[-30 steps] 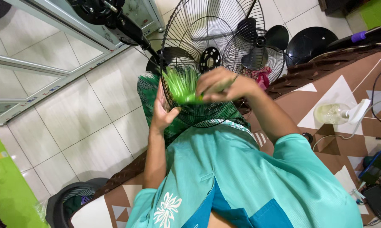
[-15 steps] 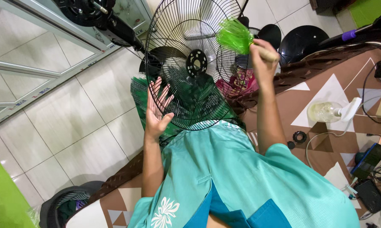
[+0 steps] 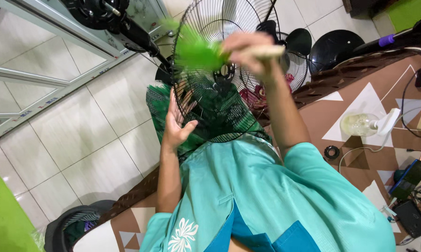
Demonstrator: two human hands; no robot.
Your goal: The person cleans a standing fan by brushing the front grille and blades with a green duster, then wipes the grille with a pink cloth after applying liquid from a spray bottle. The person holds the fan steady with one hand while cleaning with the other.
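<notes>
A round black wire fan guard (image 3: 205,116) stands upright in front of me. My left hand (image 3: 176,122) is flat against its left rim, fingers spread. My right hand (image 3: 245,51) is closed on the pale handle of a green-bristled brush (image 3: 194,49), blurred with motion. The bristles lie over the upper left part of the guard. A green patterned cloth (image 3: 156,105) lies under the guard.
A second fan guard (image 3: 292,60) and a black round fan base (image 3: 334,44) lie behind on the tiled floor. A fan motor on a black stand (image 3: 112,18) is at top left. A spray bottle (image 3: 367,123), cables and chargers sit on the brown patterned mat at right.
The brush has swung from the guard's upper right across to its upper left. One second ago it was low on the guard's middle. My left hand stays on the rim.
</notes>
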